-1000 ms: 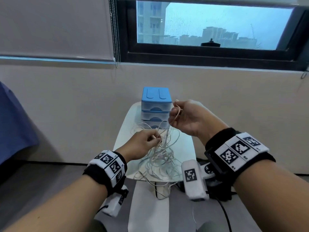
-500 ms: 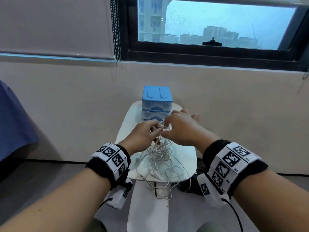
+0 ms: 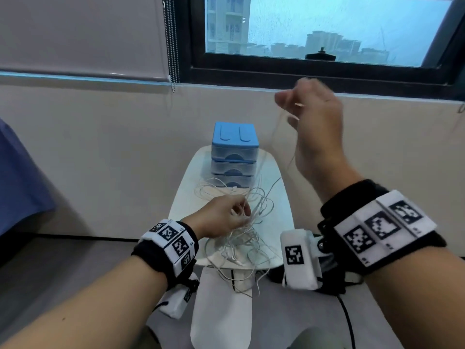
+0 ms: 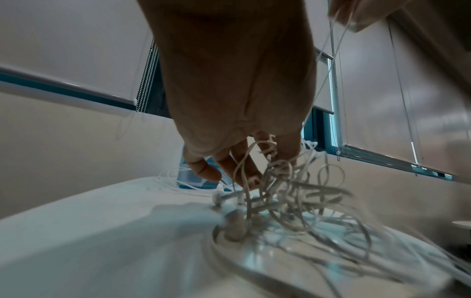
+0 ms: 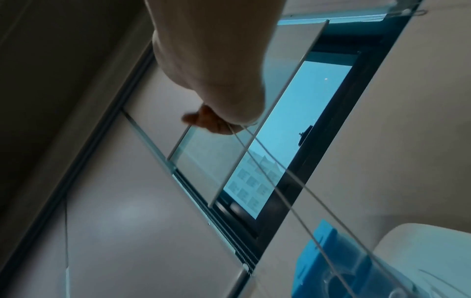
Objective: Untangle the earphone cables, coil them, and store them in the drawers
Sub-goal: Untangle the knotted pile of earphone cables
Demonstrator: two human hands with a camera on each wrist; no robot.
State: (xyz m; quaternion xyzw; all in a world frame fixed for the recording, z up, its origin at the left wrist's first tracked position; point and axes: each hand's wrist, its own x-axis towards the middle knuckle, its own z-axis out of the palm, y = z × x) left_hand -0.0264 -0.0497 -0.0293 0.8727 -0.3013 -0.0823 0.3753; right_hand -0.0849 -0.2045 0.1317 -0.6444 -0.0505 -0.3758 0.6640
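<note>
Two hands are seen: one left hand (image 3: 221, 217) and one right hand (image 3: 314, 122). Two marker-patterned wristbands are counted, one on the left wrist (image 3: 171, 245) and one on the right wrist (image 3: 380, 227). One blue-topped drawer unit (image 3: 234, 157) is found on one white table (image 3: 281, 212), and three drawers are counted in it, stacked one above another. One tangle of white earphone cables (image 3: 247, 230) is seen; the number of separate earphones in it cannot be told, though at least two earbuds (image 4: 216, 198) are made out in the left wrist view. One window (image 3: 327, 28) and one bead chain (image 3: 172, 41) are counted.
</note>
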